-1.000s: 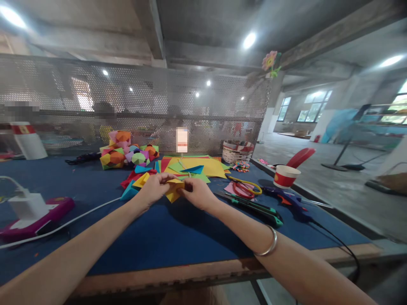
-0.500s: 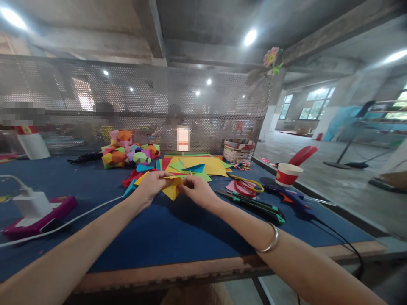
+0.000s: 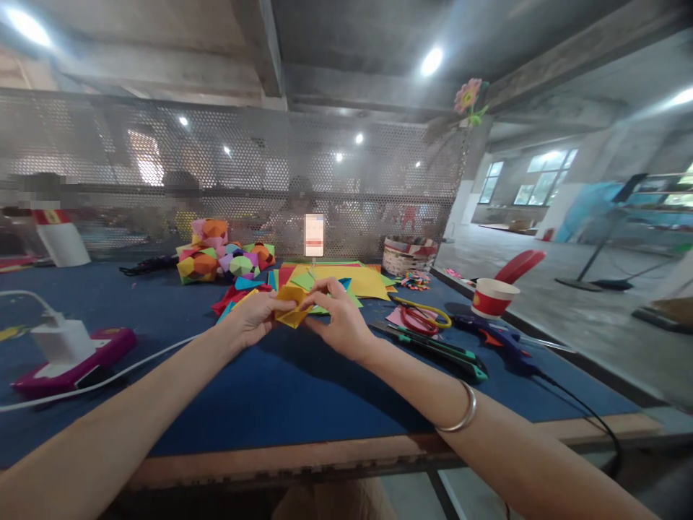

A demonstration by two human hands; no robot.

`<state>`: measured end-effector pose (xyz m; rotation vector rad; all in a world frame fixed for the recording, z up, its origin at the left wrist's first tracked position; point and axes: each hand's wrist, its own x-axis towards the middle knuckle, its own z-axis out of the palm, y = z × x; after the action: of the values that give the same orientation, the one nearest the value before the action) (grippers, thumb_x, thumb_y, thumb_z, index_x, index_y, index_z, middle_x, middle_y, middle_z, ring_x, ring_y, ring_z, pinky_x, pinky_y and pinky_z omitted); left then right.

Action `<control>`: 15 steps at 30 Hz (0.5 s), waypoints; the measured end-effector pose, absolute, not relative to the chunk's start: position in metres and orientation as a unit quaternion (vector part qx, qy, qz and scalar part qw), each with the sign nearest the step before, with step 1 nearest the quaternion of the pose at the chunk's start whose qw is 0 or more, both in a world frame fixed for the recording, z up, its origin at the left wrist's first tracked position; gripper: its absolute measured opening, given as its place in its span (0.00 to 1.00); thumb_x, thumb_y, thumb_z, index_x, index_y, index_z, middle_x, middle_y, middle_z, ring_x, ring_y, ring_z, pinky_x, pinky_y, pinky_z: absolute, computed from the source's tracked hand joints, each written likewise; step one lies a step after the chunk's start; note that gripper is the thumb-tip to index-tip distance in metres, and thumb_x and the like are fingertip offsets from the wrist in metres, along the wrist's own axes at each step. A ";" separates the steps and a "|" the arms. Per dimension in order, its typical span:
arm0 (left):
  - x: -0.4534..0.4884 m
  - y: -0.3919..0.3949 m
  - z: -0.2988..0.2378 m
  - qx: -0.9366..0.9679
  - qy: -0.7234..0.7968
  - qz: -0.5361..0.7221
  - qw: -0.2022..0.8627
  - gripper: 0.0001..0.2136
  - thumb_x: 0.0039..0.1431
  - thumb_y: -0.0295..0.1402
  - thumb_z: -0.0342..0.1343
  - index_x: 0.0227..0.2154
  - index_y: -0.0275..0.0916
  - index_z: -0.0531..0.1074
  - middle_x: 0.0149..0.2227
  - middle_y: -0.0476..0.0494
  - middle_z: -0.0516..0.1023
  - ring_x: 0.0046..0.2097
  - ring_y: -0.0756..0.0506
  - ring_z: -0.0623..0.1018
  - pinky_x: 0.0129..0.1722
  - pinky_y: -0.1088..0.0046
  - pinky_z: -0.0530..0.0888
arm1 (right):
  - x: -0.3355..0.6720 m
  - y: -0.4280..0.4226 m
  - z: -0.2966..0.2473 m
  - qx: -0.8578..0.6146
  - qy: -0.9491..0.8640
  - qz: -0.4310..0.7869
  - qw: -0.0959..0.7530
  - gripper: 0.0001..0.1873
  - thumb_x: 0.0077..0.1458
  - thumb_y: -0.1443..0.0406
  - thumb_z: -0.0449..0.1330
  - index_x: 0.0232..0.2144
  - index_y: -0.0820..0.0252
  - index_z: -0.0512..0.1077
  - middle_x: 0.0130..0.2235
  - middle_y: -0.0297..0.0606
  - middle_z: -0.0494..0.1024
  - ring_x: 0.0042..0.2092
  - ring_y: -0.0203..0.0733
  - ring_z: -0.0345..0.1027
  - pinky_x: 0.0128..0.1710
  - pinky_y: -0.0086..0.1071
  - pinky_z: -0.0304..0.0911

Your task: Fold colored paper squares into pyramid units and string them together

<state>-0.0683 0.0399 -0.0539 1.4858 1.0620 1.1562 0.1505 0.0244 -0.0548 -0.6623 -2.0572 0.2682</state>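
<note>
Both my hands hold a small folded yellow paper piece just above the blue table. My left hand pinches its left side with closed fingers. My right hand grips its right side, fingers curled over the top edge. A silver bangle sits on my right wrist. Behind the hands lie loose folded paper pieces in red, blue and yellow and a stack of coloured paper sheets.
Coloured paper balls stand at the back left. Scissors, a utility knife, a blue glue gun and a paper cup lie to the right. A phone with charger rests at left. A perforated metal screen backs the table.
The yellow piece has been lifted and turned between my hands, and my right fingers have moved up over its top edge. The view has shifted slightly.
</note>
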 end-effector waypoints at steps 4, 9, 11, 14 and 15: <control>-0.066 0.038 -0.053 0.592 0.441 0.432 0.518 0.17 0.73 0.40 0.64 0.59 0.38 0.75 0.57 0.38 0.80 0.52 0.39 0.83 0.51 0.55 0.84 | 0.151 0.028 -0.056 -0.270 -0.837 0.089 0.468 0.05 0.62 0.67 0.72 0.34 0.55 0.80 0.48 0.41 0.76 0.52 0.49 0.73 0.57 0.47 0.71; -0.060 0.035 -0.055 0.577 0.449 0.420 0.538 0.16 0.73 0.39 0.64 0.58 0.38 0.75 0.56 0.39 0.80 0.51 0.40 0.83 0.50 0.56 0.84 | 0.149 0.027 -0.059 -0.290 -0.822 0.090 0.482 0.05 0.64 0.66 0.69 0.35 0.56 0.77 0.46 0.43 0.77 0.52 0.50 0.73 0.56 0.45 0.70; -0.058 0.033 -0.055 0.576 0.449 0.422 0.537 0.17 0.73 0.39 0.64 0.58 0.38 0.75 0.57 0.38 0.80 0.52 0.40 0.83 0.51 0.55 0.84 | 0.149 0.027 -0.060 -0.304 -0.813 0.098 0.487 0.05 0.62 0.66 0.69 0.37 0.56 0.75 0.46 0.43 0.77 0.50 0.50 0.73 0.55 0.45 0.71; -0.056 0.032 -0.054 0.578 0.451 0.422 0.533 0.17 0.73 0.40 0.64 0.59 0.38 0.75 0.58 0.38 0.79 0.53 0.39 0.83 0.52 0.54 0.83 | 0.148 0.029 -0.062 -0.333 -0.797 0.118 0.489 0.10 0.60 0.65 0.69 0.42 0.56 0.72 0.46 0.43 0.78 0.46 0.49 0.73 0.50 0.43 0.72; -0.055 0.031 -0.054 0.579 0.452 0.423 0.530 0.17 0.73 0.40 0.64 0.59 0.38 0.75 0.58 0.38 0.79 0.53 0.39 0.83 0.52 0.54 0.83 | 0.148 0.030 -0.063 -0.343 -0.793 0.130 0.486 0.13 0.60 0.64 0.69 0.44 0.56 0.72 0.45 0.42 0.78 0.44 0.47 0.74 0.48 0.42 0.72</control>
<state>-0.0553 0.0313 -0.0542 1.3823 1.0791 1.0105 0.1477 0.0295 -0.0634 -0.8338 -1.9305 0.3151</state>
